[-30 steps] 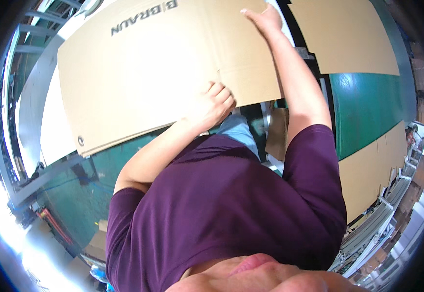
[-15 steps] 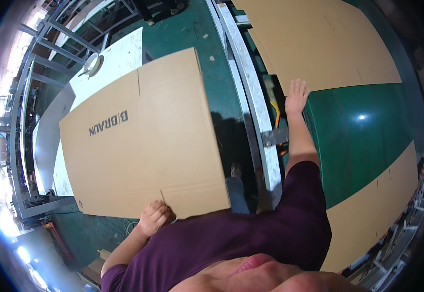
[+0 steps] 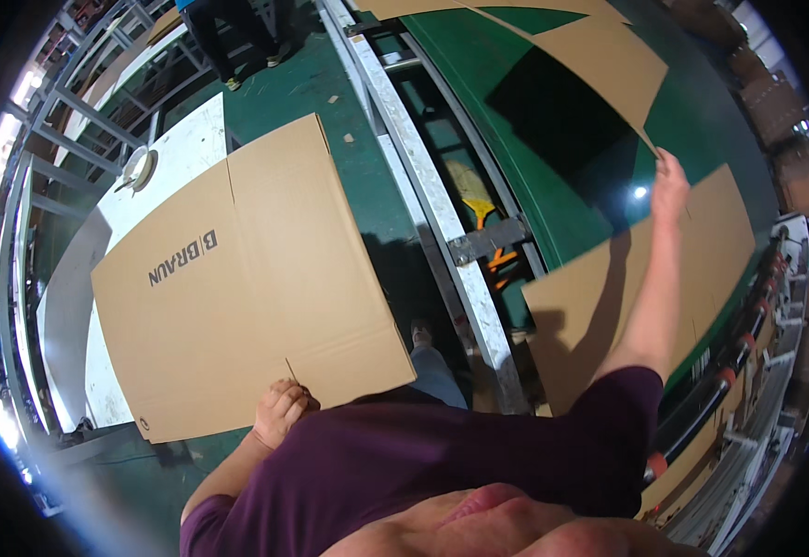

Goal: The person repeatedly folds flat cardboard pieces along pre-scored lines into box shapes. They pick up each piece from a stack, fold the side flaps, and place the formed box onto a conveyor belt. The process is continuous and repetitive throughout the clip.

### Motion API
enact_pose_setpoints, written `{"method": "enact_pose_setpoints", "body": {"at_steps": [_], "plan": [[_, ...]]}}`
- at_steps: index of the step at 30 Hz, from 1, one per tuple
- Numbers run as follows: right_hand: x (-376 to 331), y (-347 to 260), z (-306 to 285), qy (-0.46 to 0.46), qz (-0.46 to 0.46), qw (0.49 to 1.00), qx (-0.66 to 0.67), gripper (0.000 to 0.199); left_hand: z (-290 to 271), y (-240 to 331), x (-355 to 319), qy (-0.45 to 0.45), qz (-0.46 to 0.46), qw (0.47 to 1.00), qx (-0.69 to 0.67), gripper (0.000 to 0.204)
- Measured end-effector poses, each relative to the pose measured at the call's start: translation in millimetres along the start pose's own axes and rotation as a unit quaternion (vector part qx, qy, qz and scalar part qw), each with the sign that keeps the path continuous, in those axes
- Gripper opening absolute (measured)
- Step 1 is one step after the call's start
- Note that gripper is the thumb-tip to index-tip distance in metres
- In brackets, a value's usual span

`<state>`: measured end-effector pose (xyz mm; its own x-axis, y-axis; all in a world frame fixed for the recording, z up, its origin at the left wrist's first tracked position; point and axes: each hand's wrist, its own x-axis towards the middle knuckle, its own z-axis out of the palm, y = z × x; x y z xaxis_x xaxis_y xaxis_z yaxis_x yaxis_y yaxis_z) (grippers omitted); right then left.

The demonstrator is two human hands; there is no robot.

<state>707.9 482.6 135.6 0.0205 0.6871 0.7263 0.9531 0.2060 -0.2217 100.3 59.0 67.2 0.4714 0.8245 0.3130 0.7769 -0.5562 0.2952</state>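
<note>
My left hand [image 3: 284, 407] is closed on the near edge of a flattened cardboard carton [image 3: 256, 278], beside a slit. The carton, with dark printing, lies over the white table [image 3: 195, 130] on my left. On the right, my outstretched right hand [image 3: 670, 190] pinches the corner of a cardboard sheet [image 3: 600, 60], which is tilted up off the green conveyor belt [image 3: 479, 93] and casts a dark shadow there. A second cardboard sheet [image 3: 646, 269] lies flat on the belt, under my right forearm.
A metal rail [image 3: 404, 158] runs between table and belt. An orange-and-yellow tool [image 3: 479, 206] is inside the frame. A round container [image 3: 138, 169] stands on the white table. Rollers [image 3: 725, 376] line the belt's near right end. Another person's legs [image 3: 228, 37] show at the far left.
My right hand moved from lying flat by a sheet's edge to gripping a sheet's corner, farther right. That sheet is now lifted and tilted. The other sheet is farther up the belt.
</note>
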Motion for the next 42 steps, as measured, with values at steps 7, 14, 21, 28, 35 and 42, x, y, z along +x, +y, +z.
{"method": "enact_pose_setpoints", "body": {"at_steps": [7,14,21,28,35,42], "plan": [[-32,-91,-285,0.135,0.163,0.973,-0.095,0.034,-5,5,0,0.027,0.012,0.999,-0.021,0.031],[-20,-152,-367,0.256,0.148,0.932,0.211,0.038,-6,7,-8,0.044,0.044,0.998,0.007,0.028],[-178,-16,-114,0.096,0.335,0.879,0.325,0.038,-3,9,-8,0.069,0.041,0.997,0.006,0.031],[-386,-151,64,-0.135,0.738,0.531,0.395,0.047,-1,15,-7,0.072,-0.005,0.997,-0.005,0.028],[-222,-190,90,-0.104,0.540,0.490,0.676,0.041,-1,22,-14,0.044,-0.067,0.997,0.008,0.034],[-19,-172,49,-0.033,0.393,0.686,0.612,0.020,-1,27,-16,0.050,-0.099,0.993,0.038,0.042]]}}
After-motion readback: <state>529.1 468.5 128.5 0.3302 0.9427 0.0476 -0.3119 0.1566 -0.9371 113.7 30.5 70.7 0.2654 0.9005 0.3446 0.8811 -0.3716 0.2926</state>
